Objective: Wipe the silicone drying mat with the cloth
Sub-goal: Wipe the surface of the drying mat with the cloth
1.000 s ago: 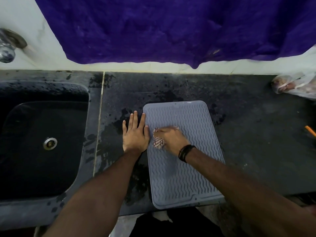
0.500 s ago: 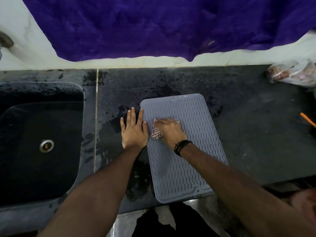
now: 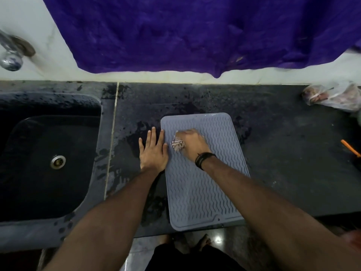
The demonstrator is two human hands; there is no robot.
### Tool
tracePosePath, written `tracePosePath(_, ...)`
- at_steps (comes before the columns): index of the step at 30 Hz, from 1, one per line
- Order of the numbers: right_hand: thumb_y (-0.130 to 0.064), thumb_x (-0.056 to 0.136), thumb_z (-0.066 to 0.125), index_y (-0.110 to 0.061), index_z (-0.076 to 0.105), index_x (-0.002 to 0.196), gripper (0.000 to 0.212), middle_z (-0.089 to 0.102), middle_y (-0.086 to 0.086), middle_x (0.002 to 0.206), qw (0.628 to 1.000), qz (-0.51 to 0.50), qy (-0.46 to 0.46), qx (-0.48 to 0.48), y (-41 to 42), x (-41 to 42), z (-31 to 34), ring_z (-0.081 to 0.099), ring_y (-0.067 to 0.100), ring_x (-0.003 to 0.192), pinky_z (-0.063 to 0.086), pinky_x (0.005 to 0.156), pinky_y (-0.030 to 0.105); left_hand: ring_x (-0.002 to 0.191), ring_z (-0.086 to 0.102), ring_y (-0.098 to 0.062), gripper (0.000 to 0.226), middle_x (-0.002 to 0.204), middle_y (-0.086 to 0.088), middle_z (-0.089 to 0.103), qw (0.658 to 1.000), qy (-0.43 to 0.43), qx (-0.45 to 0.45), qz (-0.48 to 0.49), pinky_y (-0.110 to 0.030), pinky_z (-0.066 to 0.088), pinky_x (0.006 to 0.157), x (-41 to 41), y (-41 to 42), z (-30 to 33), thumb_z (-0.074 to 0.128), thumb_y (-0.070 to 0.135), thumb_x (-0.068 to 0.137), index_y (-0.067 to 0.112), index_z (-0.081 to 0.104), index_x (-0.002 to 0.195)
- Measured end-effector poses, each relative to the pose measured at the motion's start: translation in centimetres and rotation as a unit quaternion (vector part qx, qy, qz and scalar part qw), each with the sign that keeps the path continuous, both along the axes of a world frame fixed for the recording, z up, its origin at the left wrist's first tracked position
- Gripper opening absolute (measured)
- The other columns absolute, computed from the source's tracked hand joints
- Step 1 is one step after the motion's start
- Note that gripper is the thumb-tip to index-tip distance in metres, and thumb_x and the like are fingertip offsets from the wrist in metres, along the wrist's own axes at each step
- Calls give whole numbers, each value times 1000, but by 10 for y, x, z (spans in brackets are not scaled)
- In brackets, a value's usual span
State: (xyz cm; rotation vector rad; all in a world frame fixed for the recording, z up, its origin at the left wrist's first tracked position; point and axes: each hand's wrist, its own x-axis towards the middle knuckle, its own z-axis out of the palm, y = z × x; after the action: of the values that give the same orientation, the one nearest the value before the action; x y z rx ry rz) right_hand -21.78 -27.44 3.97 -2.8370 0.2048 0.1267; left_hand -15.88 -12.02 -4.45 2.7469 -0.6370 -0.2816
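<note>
Right now my right hand [image 3: 192, 142] is curled over the cloth [image 3: 177, 144], a small bunched striped rag, pressing it down onto the silicone drying mat [image 3: 203, 188] in the mat's upper left part; only the rag's left end pokes out from under my fingers, rest is hidden. Black wristband [image 3: 204, 158] sits on that wrist, forearm crossing the mat diagonally toward bottom right. My left hand [image 3: 153, 151] lies flat, fingers straight & spread a bit, palm down on the wet countertop [image 3: 283, 153] just beside the mat's left edge, w/ index finger and thumb touching that edge; holds nothing. Thumb tip is close to the rag, can't tell if they touch. Mat is gray-blue w/ wavy ridges, long side running away from me, near end overhanging the counter's front edge slightly. Dark wet patches on the stone left of and behind the mat. Further left, past a pale seam, is the dark sink [image 3: 39, 222] w/ its metal drain [image 3: 58, 161], and a chrome tap [image 3: 11, 55] on the white wall at top left. Purple fabric [image 3: 195, 32] hangs over the wall behind the counter. Far right: a crumpled plastic bag [image 3: 334, 96] by the wall, and an orange stick-like item [image 3: 350, 148] at the frame edge, too cut off to ID.
</note>
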Motion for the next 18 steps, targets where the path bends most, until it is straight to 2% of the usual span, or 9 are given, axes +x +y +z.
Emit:
tracePosePath(3,-9,80,67,-13,60,127,47,59,10,126,998,33,44,-15,2,4,-1,50,30,118,42,102,36,155,-6,-19,59,169,-1,-1,1000,4,3,10,-52,-8,123,-24,-1,-1,21,43,106,28,6,161)
tracePosePath(6,-13,81,67,-14,55,132,52,55,9,131,997,49,43,-38,5,-4,-7,45,29,123,37,107,37,155,-6,-19,59,169,-1,-2,1000,-15,22,14,-53,-5,123,-35,0,-3,17,41,106,27,2,161)
tracePosePath(12,-7,77,66,-14,56,131,55,56,8,130,993,106,33,-43,4,-40,-16,44,27,122,36,106,37,155,-5,-20,57,169,-2,0,999,-31,22,14,-52,-4,123,-36,-1,-1,15,41,106,27,3,161)
tracePosePath(18,-5,81,62,-14,61,126,46,60,9,126,990,132,40,-17,4,-55,-12,47,28,118,40,102,38,155,-6,-20,58,169,-3,-1,1000,-14,21,12,-51,-5,124,-37,0,5,16,41,107,26,2,161)
